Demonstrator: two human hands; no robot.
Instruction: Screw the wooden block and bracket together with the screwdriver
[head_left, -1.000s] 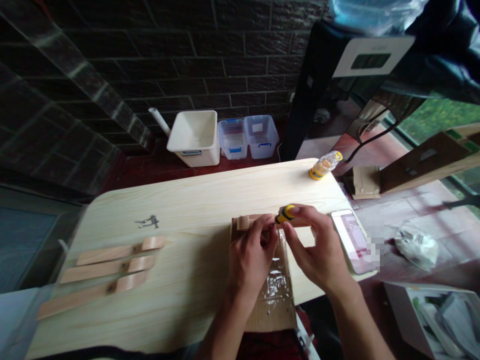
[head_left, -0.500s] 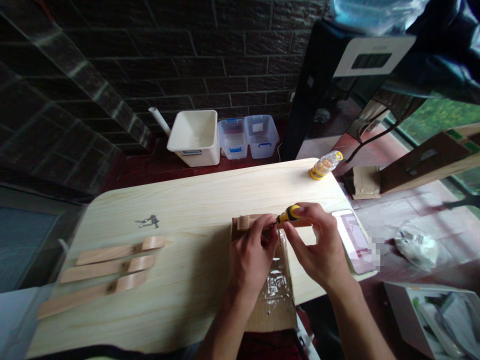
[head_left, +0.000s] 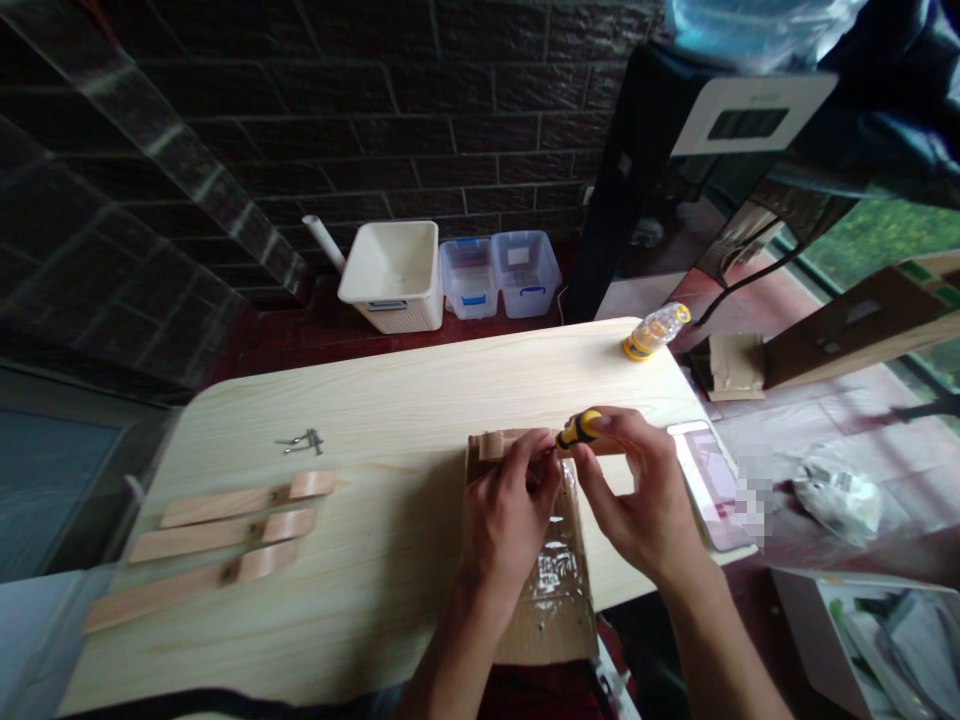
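A yellow and black screwdriver (head_left: 579, 429) is held in the fingers of my right hand (head_left: 637, 490), its tip pointing left. My left hand (head_left: 511, 505) is pinched beside the tip, over a wooden piece (head_left: 492, 446) on a taped cardboard box (head_left: 551, 610); what its fingertips hold is too small to make out. To the left lie three wooden strips with curved ends (head_left: 196, 541) on the table (head_left: 375, 400). Behind them is a small group of screws (head_left: 303, 441).
A clear bottle with yellow ends (head_left: 656, 332) stands at the table's back right corner. A phone (head_left: 712, 484) lies at the right edge. Beyond the table are a white bin (head_left: 393, 276) and two clear tubs (head_left: 525, 273).
The view has shifted slightly. My right hand still holds the screwdriver and has turned a little around it; my left hand remains at its tip.
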